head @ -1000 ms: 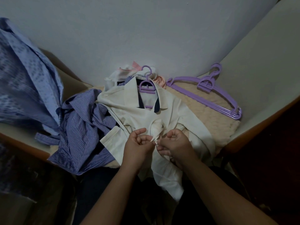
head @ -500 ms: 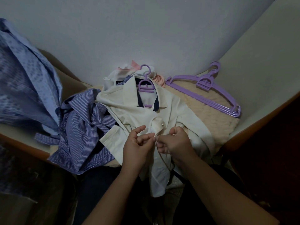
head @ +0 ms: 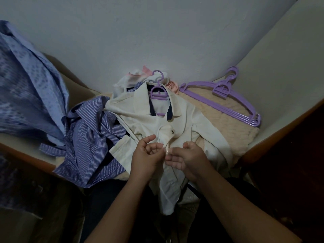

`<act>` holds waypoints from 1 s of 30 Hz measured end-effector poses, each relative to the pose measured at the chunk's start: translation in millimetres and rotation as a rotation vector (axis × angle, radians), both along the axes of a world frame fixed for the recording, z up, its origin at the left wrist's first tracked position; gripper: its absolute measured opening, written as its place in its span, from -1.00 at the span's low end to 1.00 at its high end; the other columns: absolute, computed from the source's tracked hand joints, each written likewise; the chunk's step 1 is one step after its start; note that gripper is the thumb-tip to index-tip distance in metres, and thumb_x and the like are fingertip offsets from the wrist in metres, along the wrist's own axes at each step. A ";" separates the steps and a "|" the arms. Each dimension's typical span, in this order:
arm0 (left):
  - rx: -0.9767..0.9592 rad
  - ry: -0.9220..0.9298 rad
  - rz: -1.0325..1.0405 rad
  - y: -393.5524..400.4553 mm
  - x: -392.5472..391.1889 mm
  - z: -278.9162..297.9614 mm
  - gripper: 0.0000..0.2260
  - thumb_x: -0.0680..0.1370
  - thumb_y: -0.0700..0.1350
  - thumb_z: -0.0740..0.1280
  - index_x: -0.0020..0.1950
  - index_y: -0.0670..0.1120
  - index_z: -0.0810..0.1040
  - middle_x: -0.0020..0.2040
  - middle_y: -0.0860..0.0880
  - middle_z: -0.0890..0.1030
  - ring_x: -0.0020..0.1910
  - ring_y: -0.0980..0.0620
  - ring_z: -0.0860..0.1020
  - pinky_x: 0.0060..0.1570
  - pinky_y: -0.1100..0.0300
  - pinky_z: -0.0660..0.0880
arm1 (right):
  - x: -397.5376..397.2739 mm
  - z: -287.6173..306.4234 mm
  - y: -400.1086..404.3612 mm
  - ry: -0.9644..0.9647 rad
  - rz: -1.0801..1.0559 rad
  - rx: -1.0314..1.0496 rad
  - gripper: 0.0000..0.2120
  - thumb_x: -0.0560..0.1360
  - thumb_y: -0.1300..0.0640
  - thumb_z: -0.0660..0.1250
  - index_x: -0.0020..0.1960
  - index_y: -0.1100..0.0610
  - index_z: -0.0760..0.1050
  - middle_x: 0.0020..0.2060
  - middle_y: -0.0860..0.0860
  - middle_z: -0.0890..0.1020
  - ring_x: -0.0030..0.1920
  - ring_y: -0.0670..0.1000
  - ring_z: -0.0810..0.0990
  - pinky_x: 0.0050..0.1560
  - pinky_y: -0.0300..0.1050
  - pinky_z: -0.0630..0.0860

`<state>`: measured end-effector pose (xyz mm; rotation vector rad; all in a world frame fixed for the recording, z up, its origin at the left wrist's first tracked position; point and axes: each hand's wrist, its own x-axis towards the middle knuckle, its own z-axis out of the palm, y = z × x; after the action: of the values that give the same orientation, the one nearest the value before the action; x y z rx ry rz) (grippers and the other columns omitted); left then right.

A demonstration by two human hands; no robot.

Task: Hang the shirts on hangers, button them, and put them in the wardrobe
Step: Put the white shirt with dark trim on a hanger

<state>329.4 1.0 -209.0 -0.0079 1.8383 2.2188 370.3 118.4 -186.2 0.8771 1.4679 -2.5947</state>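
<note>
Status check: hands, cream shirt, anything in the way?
Left hand and right hand pinching the cream shirt placket, buttoning. Shirt on purple hanger. Striped shirt alongside, not blocking.

Cream shirt (head: 189, 120): matt woven cloth, smooth, softly creased, with a dark inner collar band. Hanger (head: 158, 92) inside it: smooth lilac plastic with a slight sheen. Spare hangers (head: 233, 102): the same lilac plastic, stacked. Striped shirt (head: 91, 137): thin blue-and-white cloth, rumpled. Patterned blue garment (head: 26, 95): matt cloth. Beige blanket (head: 235, 137): thick, nubby, rough-textured. Wall (head: 157, 32): matt, faintly grainy.
</note>
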 end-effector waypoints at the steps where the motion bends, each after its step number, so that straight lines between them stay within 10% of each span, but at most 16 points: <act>1: 0.011 -0.008 -0.002 0.1 0.9 0.2 -0.64 0.46 -0.46 0.34 0.06 -0.03 0.46 -0.24 0.00 0.60 -0.29 0.13 0.59 -0.18 0.22 0.55 | -0.5 -0.4 -0.6 -0.010 -0.021 0.008 -0.63 0.44 0.47 0.32 -0.12 0.10 0.21 -0.19 0.30 0.57 -0.31 0.14 0.60 -0.12 0.10 0.60; 9: 0.007 -0.026 0.011 -2.0 6.3 6.0 -0.77 0.52 -0.31 0.36 0.08 -0.05 0.48 -0.27 0.06 0.70 -0.28 0.21 0.63 -0.28 0.37 0.54 | -2.5 -2.5 -4.6 -0.033 -0.110 0.197 -0.65 0.37 0.41 0.40 -0.12 0.10 0.27 -0.32 0.19 0.58 -0.26 0.12 0.60 0.03 0.11 0.58; 16: -0.062 0.044 0.085 -2.3 6.9 8.2 -0.72 0.48 -0.27 0.43 0.13 -0.07 0.47 -0.29 0.06 0.69 -0.25 0.21 0.62 -0.13 0.30 0.54 | -6.0 1.8 -7.3 -0.075 -0.048 0.292 -0.65 0.44 0.42 0.27 -0.14 0.05 0.18 -0.39 0.13 0.46 -0.47 0.01 0.45 -0.39 -0.11 0.38; 30: -0.155 0.030 0.007 -3.6 4.6 8.6 -0.73 0.48 -0.29 0.42 0.13 -0.11 0.47 -0.31 0.08 0.69 -0.33 0.22 0.63 -0.35 0.39 0.52 | -7.9 5.5 -5.9 -0.029 -0.031 0.232 -0.60 0.46 0.47 0.28 -0.15 0.05 0.17 -0.27 0.21 0.51 -0.43 0.02 0.53 -0.24 -0.02 0.61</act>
<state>334.1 -2.5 -200.4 -0.0109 2.0252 2.0859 362.4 112.4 -180.7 0.9601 1.7876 -2.4552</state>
